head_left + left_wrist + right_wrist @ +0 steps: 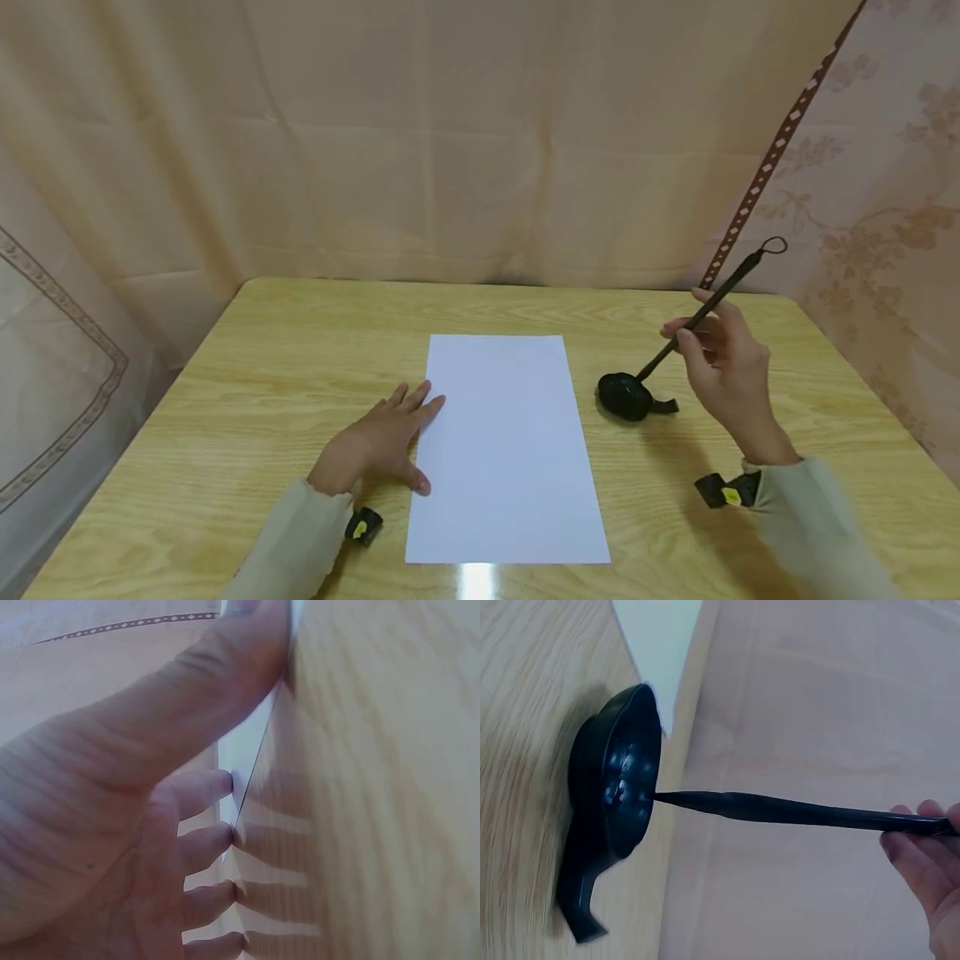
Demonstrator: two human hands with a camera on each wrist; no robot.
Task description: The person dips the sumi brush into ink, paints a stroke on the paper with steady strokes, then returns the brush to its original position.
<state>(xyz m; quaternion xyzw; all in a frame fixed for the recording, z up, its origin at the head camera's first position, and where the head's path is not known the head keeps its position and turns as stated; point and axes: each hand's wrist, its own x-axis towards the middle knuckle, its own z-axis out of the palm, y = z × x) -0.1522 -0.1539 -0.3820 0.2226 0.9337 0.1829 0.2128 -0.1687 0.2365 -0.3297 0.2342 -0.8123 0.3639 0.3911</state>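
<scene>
A white sheet of paper (502, 450) lies on the table, and my left hand (390, 437) rests with spread fingers on its left edge. In the left wrist view, the thumb (217, 675) and fingertips press down along that edge. My right hand (723, 367) pinches a dark writing brush (701, 310) by its shaft, with a hanging loop at the top end. Below it stands a small black ink dish (621, 398) with a curved handle, right of the paper. In the right wrist view, the pointed brush tip (675, 798) is right at the rim of the dish (622, 780).
The pale wood-grain table (300, 375) spans the front. Behind it hangs a beige curtain (450, 167), with a floral patterned cloth (885, 208) at the right and a bordered cloth (60, 358) at the left. Both wrists carry small black straps.
</scene>
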